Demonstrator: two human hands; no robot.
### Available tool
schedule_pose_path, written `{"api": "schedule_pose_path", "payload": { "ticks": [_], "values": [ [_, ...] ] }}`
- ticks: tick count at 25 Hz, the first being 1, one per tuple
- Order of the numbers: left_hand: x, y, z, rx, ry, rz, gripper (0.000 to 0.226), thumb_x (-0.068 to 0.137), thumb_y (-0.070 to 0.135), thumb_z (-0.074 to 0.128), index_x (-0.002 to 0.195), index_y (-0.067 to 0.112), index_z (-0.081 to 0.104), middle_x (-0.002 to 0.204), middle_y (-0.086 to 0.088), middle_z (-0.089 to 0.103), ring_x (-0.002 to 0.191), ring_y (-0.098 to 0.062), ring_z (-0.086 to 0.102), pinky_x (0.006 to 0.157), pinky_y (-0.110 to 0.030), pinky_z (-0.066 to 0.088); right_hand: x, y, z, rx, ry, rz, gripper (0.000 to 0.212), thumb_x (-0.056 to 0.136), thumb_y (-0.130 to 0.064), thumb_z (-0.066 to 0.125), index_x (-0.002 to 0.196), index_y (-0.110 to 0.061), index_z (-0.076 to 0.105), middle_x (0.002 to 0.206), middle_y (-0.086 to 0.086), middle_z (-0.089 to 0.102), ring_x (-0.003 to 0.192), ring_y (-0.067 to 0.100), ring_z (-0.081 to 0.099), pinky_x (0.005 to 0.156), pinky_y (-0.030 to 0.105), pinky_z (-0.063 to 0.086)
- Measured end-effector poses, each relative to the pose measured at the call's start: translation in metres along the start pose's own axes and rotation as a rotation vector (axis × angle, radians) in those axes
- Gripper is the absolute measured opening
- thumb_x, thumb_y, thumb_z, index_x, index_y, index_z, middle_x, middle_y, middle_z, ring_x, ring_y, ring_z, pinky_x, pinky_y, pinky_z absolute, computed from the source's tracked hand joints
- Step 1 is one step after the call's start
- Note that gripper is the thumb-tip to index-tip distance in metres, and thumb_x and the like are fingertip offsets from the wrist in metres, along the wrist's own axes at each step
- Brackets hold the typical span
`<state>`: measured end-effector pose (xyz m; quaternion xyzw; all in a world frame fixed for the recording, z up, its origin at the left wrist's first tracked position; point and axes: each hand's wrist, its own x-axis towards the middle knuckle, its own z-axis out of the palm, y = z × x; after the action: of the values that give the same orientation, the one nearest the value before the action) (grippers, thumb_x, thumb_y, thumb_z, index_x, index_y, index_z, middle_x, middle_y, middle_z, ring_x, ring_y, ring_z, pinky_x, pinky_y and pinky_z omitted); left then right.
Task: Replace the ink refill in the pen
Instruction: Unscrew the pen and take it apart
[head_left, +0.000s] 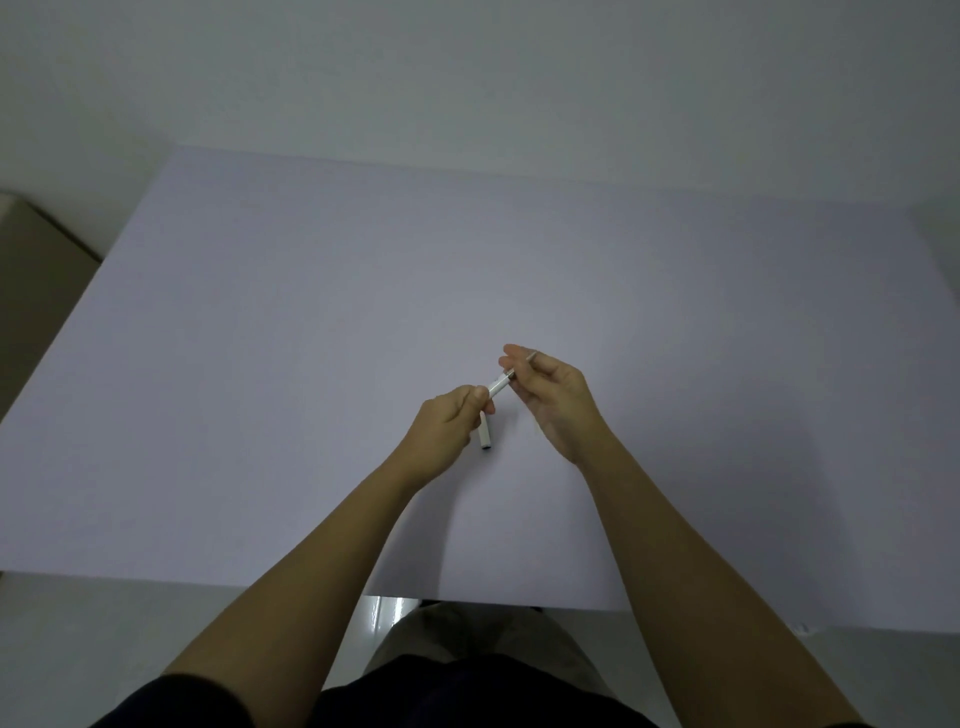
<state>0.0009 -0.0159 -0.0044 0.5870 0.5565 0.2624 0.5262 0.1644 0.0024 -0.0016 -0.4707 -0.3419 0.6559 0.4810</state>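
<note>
Both hands hold a white pen above the middle of the table. My left hand (449, 423) is closed around the pen barrel (498, 385), which slants up to the right. My right hand (545, 395) pinches the front end of the pen, where a thin grey tip (531, 356) pokes out past the fingers. Whether that tip belongs to the refill or to the pen's front section I cannot tell. A short white piece with a dark end, like a cap (484, 434), lies on the table just under my left hand.
The pale lilac table (311, 338) fills most of the view, with its near edge close to my body. A plain wall stands behind it. A beige surface (36, 270) lies off the table's left side.
</note>
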Motion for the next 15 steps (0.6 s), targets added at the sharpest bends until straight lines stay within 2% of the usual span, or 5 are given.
{"api": "schedule_pose_path", "payload": {
  "ticks": [2, 5, 8, 12, 15],
  "values": [
    [-0.0009, -0.0028, 0.0017, 0.131, 0.055, 0.056, 0.034, 0.098, 0.043, 0.031, 0.082, 0.029, 0.058, 0.07, 0.004, 0.051, 0.057, -0.009, 0.042, 0.057, -0.022, 0.038, -0.0027, 0.0019, 0.0007, -0.05, 0.029, 0.033, 0.011, 0.088, -0.022, 0.062, 0.091, -0.026, 0.071, 0.092, -0.011, 0.07, 0.088, 0.002, 0.066, 0.079, 0.015, 0.052],
    [0.0, -0.0045, 0.0044, 0.207, 0.078, 0.109, 0.032, 0.099, 0.038, 0.029, 0.086, 0.026, 0.056, 0.068, 0.002, 0.051, 0.055, -0.009, 0.041, 0.052, -0.017, 0.036, -0.0046, 0.0051, 0.0025, -0.216, 0.136, 0.01, 0.01, 0.085, -0.029, 0.065, 0.08, -0.024, 0.072, 0.071, -0.012, 0.068, 0.072, 0.001, 0.063, 0.07, 0.014, 0.05],
    [0.0006, -0.0052, 0.004, 0.239, 0.086, 0.11, 0.032, 0.099, 0.038, 0.029, 0.087, 0.024, 0.055, 0.066, 0.004, 0.048, 0.054, -0.009, 0.04, 0.051, -0.015, 0.038, -0.0052, 0.0039, 0.0007, -0.15, 0.063, 0.04, 0.012, 0.089, -0.025, 0.06, 0.089, -0.025, 0.072, 0.087, -0.008, 0.068, 0.085, 0.005, 0.062, 0.077, 0.016, 0.05],
    [-0.0014, -0.0046, 0.0039, 0.251, 0.082, 0.145, 0.032, 0.1, 0.034, 0.03, 0.087, 0.021, 0.056, 0.061, 0.008, 0.044, 0.052, -0.008, 0.037, 0.052, -0.008, 0.037, -0.0071, 0.0024, 0.0007, -0.217, 0.17, 0.029, 0.009, 0.084, -0.029, 0.066, 0.084, -0.022, 0.072, 0.076, -0.01, 0.067, 0.071, -0.002, 0.062, 0.077, 0.017, 0.05],
    [-0.0038, -0.0038, 0.0042, 0.271, 0.092, 0.149, 0.032, 0.1, 0.032, 0.031, 0.089, 0.017, 0.057, 0.059, 0.008, 0.043, 0.052, -0.008, 0.037, 0.052, -0.008, 0.036, -0.009, 0.0008, -0.0023, -0.074, 0.097, 0.047, 0.011, 0.09, -0.015, 0.059, 0.096, -0.017, 0.068, 0.087, -0.006, 0.07, 0.084, 0.001, 0.067, 0.083, 0.018, 0.052]
  ]
}}
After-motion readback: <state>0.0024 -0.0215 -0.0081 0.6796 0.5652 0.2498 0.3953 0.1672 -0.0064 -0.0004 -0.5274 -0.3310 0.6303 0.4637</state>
